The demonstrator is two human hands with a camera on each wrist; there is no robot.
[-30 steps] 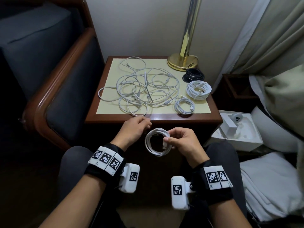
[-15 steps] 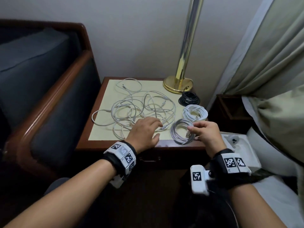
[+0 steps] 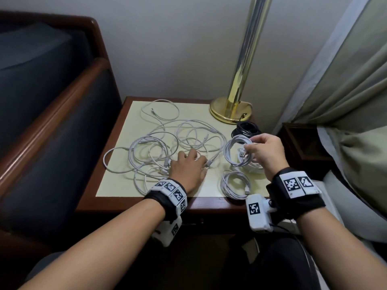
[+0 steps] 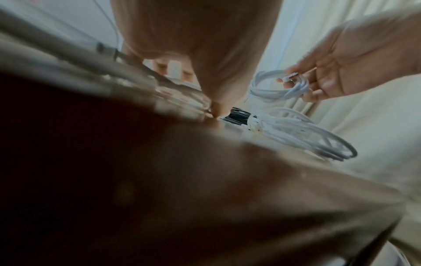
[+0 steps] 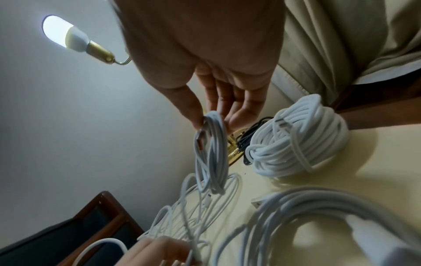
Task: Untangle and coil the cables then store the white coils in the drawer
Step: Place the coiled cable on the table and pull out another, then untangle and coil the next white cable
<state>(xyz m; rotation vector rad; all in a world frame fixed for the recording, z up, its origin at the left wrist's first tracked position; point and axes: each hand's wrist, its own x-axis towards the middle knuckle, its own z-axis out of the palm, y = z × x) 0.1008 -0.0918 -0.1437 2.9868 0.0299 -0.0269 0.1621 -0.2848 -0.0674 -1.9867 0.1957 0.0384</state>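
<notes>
I am holding a freshly wound white coil [image 3: 238,151] up off the desk [image 3: 117,170] with my right hand [image 3: 265,152], thumb and fingertips pinching the bundle near its USB plug, so that hand is clamped on the coil. The coil is hanging just above a thicker white coil [image 5: 298,136] that is lying at the right edge of the desk, and a third, flatter white coil [image 3: 234,185] is resting nearer the front edge. A black coil [image 3: 247,128] is sitting behind them, just beside the brass lamp base [image 3: 230,109].

My left hand [image 3: 188,166] is lying palm down on the loose tangle of white cables [image 3: 167,143], which is spreading across the middle and left of the desk. Its fingers are reaching into the strands; the head view is hiding the fingertips and the left wrist view is too blurred, so I cannot tell whether they are gripping a cable or only pressing on it.

The two hands are working apart, the tangle under one and the raised coil in the other. A dark upholstered chair [image 3: 52,122] is standing to the left of the desk, and a curtain [image 3: 345,70] is hanging to the right.
</notes>
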